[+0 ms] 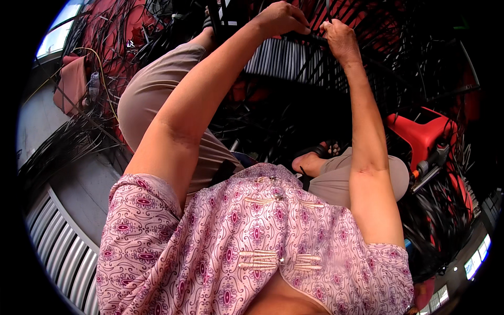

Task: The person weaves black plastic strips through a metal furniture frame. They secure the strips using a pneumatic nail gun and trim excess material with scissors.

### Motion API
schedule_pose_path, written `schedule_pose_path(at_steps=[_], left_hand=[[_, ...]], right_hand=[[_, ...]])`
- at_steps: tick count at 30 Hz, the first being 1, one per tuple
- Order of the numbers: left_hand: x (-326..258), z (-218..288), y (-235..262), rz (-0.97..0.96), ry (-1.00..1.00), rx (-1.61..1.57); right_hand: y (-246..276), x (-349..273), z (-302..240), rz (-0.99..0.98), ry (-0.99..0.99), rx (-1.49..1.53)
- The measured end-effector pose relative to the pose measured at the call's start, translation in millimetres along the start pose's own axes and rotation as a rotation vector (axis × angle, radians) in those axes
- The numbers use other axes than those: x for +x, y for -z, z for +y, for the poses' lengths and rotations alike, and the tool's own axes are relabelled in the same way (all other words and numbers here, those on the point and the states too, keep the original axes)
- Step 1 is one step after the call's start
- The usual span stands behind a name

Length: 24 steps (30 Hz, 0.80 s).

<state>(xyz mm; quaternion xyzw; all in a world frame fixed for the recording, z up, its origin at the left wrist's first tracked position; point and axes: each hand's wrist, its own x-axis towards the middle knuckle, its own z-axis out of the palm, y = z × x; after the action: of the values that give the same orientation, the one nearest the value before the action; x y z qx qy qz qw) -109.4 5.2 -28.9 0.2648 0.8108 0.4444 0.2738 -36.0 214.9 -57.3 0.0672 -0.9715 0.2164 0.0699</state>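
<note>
Hands number two, left hand (281, 19) and right hand (342, 43) both pinching black strips (316, 39), their count unclear.

2 arms (191, 107) reach forward, left fingers (299, 21) and right fingers (328, 26) bent.

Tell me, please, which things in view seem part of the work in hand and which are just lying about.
Seemingly in use:
black strip at the left fingers and right fingers
grey slatted panel near them

Apparently just lying about:
red plastic item
tool with orange tip
clear bottle
pinkish cloth
loose black strips at left
</note>
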Motion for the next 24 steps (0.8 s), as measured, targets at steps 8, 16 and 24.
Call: schedule_pose_path(at_steps=[8, 16, 24], left_hand=[[15, -15, -19, 0.069, 0.141, -0.154], [2, -31, -19, 0.102, 0.164, -0.277], [5, -17, -25, 0.004, 0.095, -0.363]], right_hand=[[-17, 15, 36, -0.236, -0.275, 0.106], [36, 12, 1, 0.004, -0.578, 0.791], [188, -77, 139, 0.152, -0.538, 0.178]])
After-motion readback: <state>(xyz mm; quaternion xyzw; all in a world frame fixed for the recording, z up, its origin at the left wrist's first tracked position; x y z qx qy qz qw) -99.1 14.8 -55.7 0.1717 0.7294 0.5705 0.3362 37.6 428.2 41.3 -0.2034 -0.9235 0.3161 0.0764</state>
